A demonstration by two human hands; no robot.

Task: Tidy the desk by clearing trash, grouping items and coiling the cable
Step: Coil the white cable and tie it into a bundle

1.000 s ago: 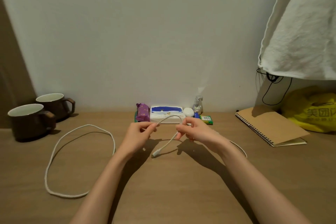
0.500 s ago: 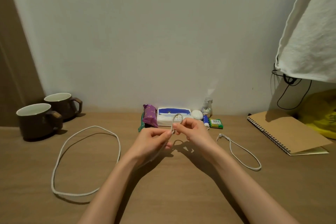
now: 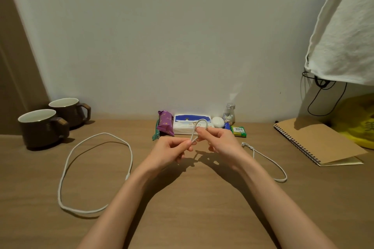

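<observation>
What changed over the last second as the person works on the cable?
The left hand and right hand drew together, tightening the wide arch of cable between them into a small upright loop. The loose plug end below them is gone from view. Both hands pinch the cable as before. Mugs and notebook stayed put.

Left hand [image 3: 170,147] and right hand [image 3: 220,139] pinch close together, forearms converging.

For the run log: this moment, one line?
step: coil cable | left hand: pinches cable | right hand: pinches loop | slack: on desk
</observation>
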